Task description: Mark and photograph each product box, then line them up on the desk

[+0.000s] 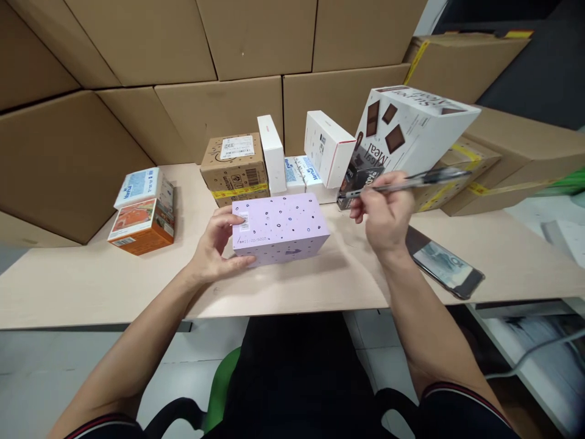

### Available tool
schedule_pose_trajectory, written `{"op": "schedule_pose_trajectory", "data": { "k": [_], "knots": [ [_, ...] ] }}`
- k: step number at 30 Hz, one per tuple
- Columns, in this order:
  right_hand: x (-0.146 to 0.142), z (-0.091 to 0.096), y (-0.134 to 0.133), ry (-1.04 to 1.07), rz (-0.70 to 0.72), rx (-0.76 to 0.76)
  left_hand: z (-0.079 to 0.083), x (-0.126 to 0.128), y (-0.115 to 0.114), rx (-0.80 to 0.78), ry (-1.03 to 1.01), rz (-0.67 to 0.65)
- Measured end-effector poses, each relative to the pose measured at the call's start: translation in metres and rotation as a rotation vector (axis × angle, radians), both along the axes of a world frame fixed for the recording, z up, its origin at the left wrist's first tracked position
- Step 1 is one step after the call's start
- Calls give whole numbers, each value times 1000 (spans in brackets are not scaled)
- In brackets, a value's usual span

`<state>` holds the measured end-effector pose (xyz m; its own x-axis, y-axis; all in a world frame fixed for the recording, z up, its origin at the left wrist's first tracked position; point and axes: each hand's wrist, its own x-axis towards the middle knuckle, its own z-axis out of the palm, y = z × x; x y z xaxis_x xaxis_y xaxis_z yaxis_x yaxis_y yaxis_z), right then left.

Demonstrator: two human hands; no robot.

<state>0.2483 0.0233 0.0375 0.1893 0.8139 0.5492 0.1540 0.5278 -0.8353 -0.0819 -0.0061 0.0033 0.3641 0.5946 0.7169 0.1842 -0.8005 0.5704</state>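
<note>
A lilac box [280, 228] with small dark dots and a barcode label lies flat on the pale wooden table [91, 286], right in front of me. My left hand [217, 244] grips its left end, thumb on top and fingers at the near side. To the right of the box my right hand [384, 213] is closed on a grey pen [411, 182], held level above the table with its tip pointing left. Behind the pen stands a white carton [406, 131] with chocolate pictures.
Small boxes line the back: a brown carton [235, 161], upright white boxes [272, 152] [329, 146], blue-and-white packs [301, 174], and an orange box under a blue-white one [142, 216] at left. A phone [445, 265] lies at right. Large cardboard cartons [64, 146] wall the table.
</note>
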Motion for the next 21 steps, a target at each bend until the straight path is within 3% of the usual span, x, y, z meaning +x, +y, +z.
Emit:
{"op": "schedule_pose_trajectory", "data": {
  "k": [3, 7, 15, 21],
  "knots": [
    [-8, 4, -7, 281, 167, 12, -2, 3, -2, -51, 61, -15],
    [-17, 3, -12, 216, 308, -66, -4, 7, -6, -104, 106, -33],
    [-22, -12, -8, -110, 155, 40, -3, 10, -7, -120, 106, -43],
    [-22, -7, -7, -170, 153, 32, -4, 10, -7, -132, 106, -41]
  ]
}}
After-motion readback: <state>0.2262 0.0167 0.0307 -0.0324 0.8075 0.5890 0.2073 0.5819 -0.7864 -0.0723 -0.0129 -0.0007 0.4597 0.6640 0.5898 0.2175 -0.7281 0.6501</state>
